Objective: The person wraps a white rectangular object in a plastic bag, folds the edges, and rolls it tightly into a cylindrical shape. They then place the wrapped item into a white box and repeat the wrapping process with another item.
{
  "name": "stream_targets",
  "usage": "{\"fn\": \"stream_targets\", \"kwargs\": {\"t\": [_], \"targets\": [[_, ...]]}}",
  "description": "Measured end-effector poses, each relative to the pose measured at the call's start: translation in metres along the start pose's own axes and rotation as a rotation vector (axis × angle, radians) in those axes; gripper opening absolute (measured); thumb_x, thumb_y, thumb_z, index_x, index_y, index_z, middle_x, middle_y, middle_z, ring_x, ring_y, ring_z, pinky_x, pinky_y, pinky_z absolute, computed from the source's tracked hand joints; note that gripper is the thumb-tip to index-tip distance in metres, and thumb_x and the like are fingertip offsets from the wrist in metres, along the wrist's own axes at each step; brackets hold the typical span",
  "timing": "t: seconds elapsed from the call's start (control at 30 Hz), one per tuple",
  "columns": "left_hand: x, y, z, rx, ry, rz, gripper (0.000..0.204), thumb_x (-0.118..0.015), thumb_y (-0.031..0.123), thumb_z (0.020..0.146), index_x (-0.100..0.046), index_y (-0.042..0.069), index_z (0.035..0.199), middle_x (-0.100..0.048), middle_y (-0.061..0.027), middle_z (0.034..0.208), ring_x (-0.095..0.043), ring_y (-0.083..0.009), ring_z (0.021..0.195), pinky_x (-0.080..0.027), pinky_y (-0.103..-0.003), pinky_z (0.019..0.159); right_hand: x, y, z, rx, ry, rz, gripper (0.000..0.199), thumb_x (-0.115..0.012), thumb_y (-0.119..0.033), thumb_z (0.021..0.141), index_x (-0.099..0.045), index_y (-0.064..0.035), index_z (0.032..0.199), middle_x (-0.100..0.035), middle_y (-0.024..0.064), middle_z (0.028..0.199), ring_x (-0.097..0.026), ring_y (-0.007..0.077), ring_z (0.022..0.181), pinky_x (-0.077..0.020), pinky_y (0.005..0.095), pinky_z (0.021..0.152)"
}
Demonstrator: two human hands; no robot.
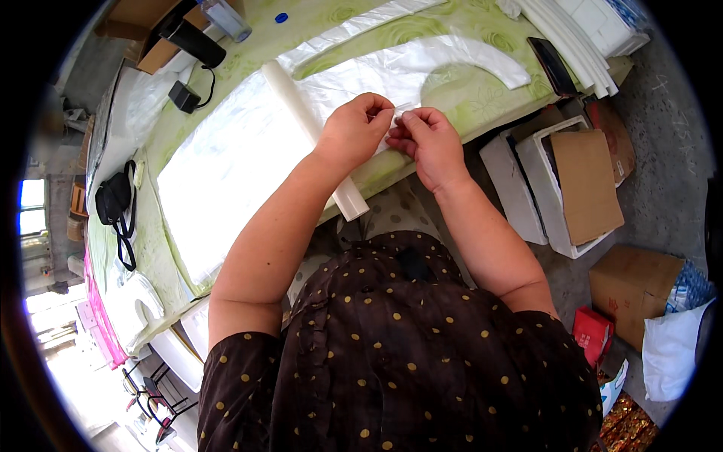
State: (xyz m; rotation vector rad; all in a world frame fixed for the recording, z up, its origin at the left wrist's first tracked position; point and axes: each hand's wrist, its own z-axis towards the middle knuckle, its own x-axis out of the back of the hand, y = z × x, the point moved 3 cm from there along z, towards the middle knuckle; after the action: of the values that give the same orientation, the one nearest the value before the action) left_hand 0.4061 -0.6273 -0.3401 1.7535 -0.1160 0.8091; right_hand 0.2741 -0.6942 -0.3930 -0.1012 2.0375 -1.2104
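Note:
My left hand and my right hand meet over the table's near edge, fingers closed in a pinch. Between them is the near edge of a thin, see-through plastic sheet; the exact spot they grip is partly hidden by the fingers. The sheet spreads away over the table and has a curved, strap-like end on the right. A whitish roll or tube lies across it, just left of my left hand, its near end jutting past the table edge. A bright white sheet lies further left.
The table wears a green patterned cloth. A phone and white tubes lie at right, a black cylinder, adapter and bottle at far left, a black bag left. Boxes stand on the floor right.

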Motion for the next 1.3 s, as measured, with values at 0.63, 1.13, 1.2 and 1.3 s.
{"fn": "stream_targets", "kwargs": {"t": [0.63,1.13,1.2,1.3], "targets": [[0.019,-0.012,0.014,0.047,0.234,-0.25,0.026,-0.066,0.021,0.092,-0.068,0.002,0.11,-0.07,-0.0044,0.092,-0.064,-0.0128,0.082,-0.053,-0.028,0.074,0.003,0.006,-0.004,0.09,-0.082,0.073,0.031,-0.049,-0.011,0.103,-0.045,0.0017,0.131,-0.056,0.0183,0.123,-0.06,0.0283,0.112,-0.0535,0.0401,0.097],[-0.005,0.025,-0.033,-0.189,-0.219,0.011,0.046,-0.075,0.028,0.087,-0.062,0.011,0.127,-0.061,-0.0112,0.127,-0.061,-0.0219,0.113,-0.052,-0.035,0.094,0.016,-0.082,0.104,0.179,0.097,0.054,0.065,-0.057,-0.028,0.099,-0.026,-0.0101,0.153,-0.04,0.0153,0.145,-0.05,0.0353,0.123,-0.0465,0.049,0.099],[-0.001,0.021,-0.035,-0.138,-0.146,-0.155,0.047,-0.073,0.026,0.091,-0.058,0.008,0.132,-0.06,-0.0071,0.13,-0.059,-0.0175,0.116,-0.051,-0.034,0.094,0.005,-0.088,0.105,0.205,0.037,-0.023,0.062,-0.055,-0.026,0.1,-0.029,-0.0101,0.154,-0.037,0.0126,0.15,-0.049,0.0329,0.125,-0.0449,0.0478,0.1],[0.017,0.021,-0.025,-0.007,-0.023,-0.567,0.059,-0.071,0.025,0.093,-0.045,0.01,0.144,-0.052,-0.0085,0.139,-0.055,-0.0183,0.121,-0.05,-0.036,0.095,-0.018,-0.091,0.096,0.276,-0.131,-0.172,0.06,-0.055,-0.022,0.1,-0.031,-0.0099,0.153,-0.04,0.0116,0.151,-0.048,0.0295,0.128,-0.0434,0.0453,0.102]]}}
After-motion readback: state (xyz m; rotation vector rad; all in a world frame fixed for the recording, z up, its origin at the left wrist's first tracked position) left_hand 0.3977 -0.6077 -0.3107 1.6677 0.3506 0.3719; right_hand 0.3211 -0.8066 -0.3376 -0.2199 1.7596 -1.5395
